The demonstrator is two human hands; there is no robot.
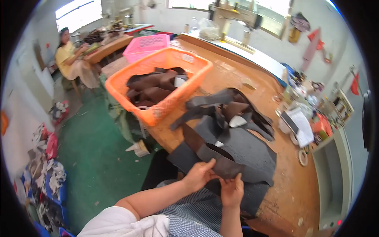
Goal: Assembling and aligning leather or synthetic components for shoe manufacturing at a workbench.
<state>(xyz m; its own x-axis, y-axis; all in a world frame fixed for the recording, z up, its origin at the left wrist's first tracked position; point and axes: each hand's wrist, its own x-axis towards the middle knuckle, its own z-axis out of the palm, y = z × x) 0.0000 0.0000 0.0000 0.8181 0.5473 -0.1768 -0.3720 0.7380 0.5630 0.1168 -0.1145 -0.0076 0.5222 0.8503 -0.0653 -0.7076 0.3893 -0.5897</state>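
Observation:
My left hand (199,176) and my right hand (232,190) pinch the lower edge of a long curved brown strip of leather-like material (226,167). The strip's far end runs up and to the left. Under it lie dark grey sheets (252,152) of similar material on the table, near its front edge. Just beyond is a loose heap of dark strips (215,100), some showing brown sides, with a small white piece (237,121) among them. My fingertips partly cover the strip's lower edge.
An orange basket (156,112) with brown pieces stands left on the wooden table (292,179), a pink basket (148,42) behind it. Tape rolls (303,157), papers (303,128) and clutter line the right side. A sewing machine (242,29) stands far back. Another person (69,59) sits far left.

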